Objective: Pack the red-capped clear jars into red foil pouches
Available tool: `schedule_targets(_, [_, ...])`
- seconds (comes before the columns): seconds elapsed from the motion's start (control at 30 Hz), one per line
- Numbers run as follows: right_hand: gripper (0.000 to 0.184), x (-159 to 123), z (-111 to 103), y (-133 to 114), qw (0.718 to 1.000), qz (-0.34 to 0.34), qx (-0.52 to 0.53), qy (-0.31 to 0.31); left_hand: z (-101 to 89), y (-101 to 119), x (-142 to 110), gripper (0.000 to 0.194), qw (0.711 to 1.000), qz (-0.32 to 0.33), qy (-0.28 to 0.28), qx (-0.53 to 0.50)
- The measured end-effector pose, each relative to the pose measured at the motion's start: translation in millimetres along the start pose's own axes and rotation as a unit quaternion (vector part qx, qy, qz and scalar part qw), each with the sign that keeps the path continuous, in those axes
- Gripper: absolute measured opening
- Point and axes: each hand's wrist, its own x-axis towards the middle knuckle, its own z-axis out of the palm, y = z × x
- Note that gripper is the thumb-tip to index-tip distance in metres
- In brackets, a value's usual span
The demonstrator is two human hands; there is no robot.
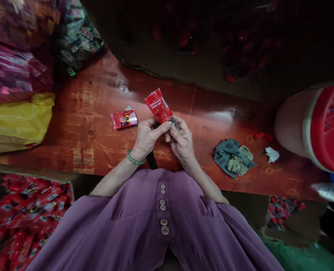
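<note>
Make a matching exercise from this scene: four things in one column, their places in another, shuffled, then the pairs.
Things:
1. red packet
2. second red packet
3. crumpled cloth
4. yellow bag

Places:
A. on the table, far left edge
B. held by both the left hand and right hand
C. flat on the table, left of the hands
D. on the table, right of the hands

Pairs: 1-B, 2-C, 3-D, 4-A

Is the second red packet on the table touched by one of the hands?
No, the red packet on the table lies apart, left of the left hand; both hands hold another packet.
</note>
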Motion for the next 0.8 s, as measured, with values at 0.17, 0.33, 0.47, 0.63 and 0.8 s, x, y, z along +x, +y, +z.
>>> schedule_targets(0.17, [0.036, -3.5, 5.9, -9.5, 0.999, -0.032, -0.040, -0.014, -2.7, 7.2, -2.3, 0.041, 0.994, 0.098, 0.046, -0.020])
schedule_targets(0.33, [0.034, -14.0, 9.6, -10.0, 0.989, -0.061, -0.135, 0.008, -1.4, 6.5, -5.9, 0.036, 0.996, 0.080, 0.047, 0.007])
schedule_targets(0.47, [0.034, -17.7, 9.5, -8.6, 0.991, -0.008, -0.112, -0.073, -0.9, 8.9, -13.8, 0.035, 1.000, 0.011, -0.003, 0.009])
schedule_targets(0.63, [0.034, -15.1, 14.4, -13.9, 0.992, -0.002, -0.060, -0.112, -3.7, 17.6, -17.5, 0.041, 0.999, 0.023, -0.016, -0.022])
schedule_targets(0.8, [0.033, -14.7, 14.4, -14.4, 0.988, -0.023, -0.129, -0.084, -8.3, 16.0, -13.4, 0.032, 0.997, 0.054, 0.002, -0.047])
